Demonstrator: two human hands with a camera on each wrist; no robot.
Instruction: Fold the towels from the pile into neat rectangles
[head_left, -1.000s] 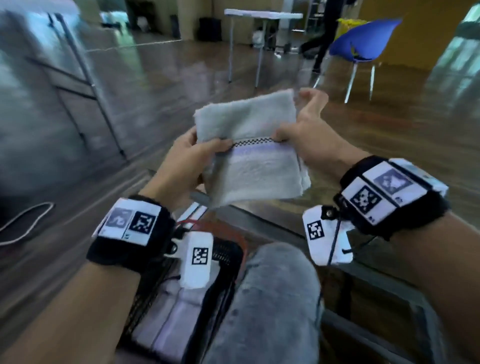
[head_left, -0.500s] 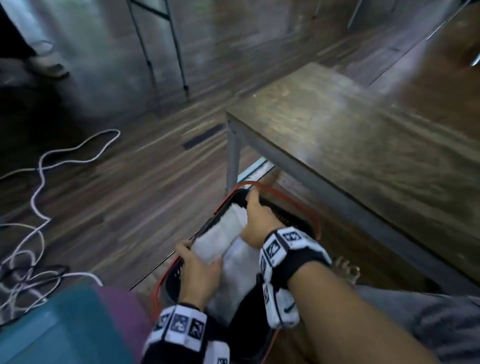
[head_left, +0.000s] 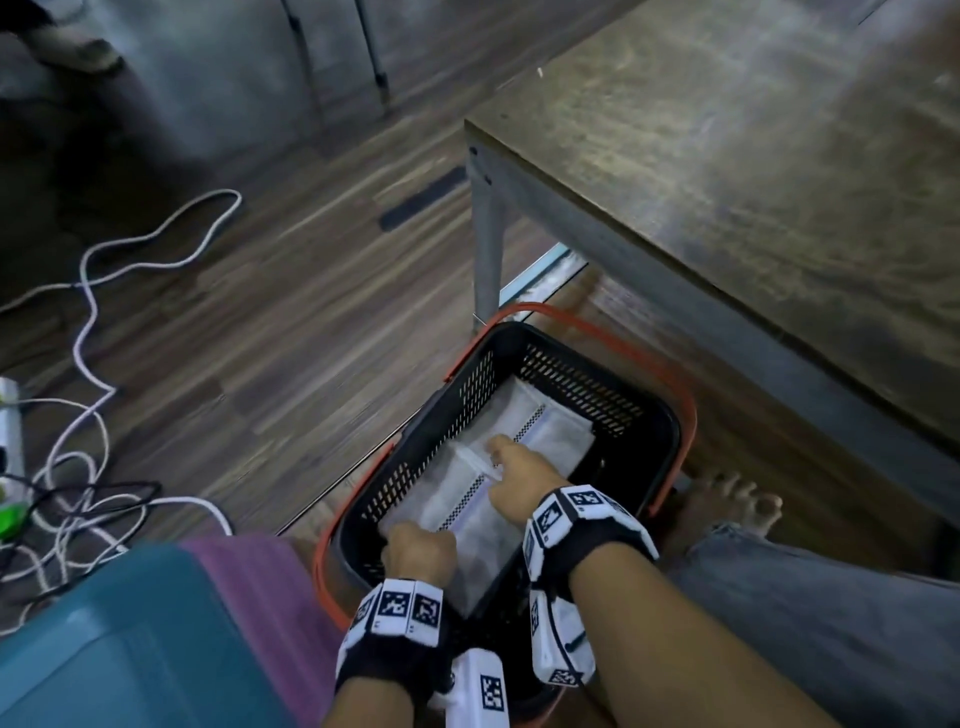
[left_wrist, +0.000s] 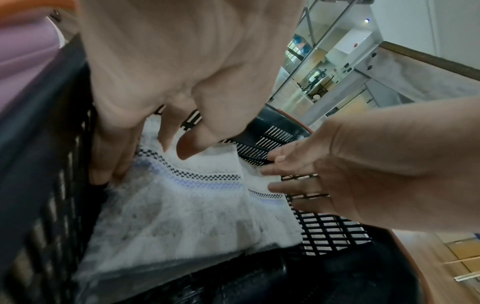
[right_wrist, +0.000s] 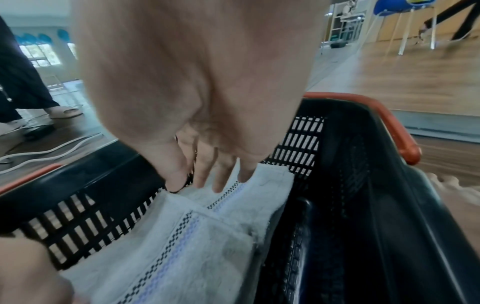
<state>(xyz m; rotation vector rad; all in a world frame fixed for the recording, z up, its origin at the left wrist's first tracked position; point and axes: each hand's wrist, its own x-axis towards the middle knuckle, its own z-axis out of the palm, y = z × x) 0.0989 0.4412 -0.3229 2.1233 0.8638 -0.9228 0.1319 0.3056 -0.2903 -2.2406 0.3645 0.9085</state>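
Dark wood flooring runs under a grey-legged table (head_left: 727, 182), and beside its leg sits a black basket (head_left: 660, 415) with orange handles – the place where finished towels go, judging by what lies in it. Inside, a folded white towel (head_left: 467, 499) with a checked and blue stripe rests on top of another folded towel (head_left: 550, 431) further back. The left hand (head_left: 418, 553) has its fingers curled down along the near edge of the top towel against the basket wall, seemingly tucking it square. The right hand (head_left: 514, 478) lies across it with fingers straight and spread, pressing the fold flat – not pinching anything. Loose white cables (head_left: 88, 312) trail over the floor to the left, well apart from the basket
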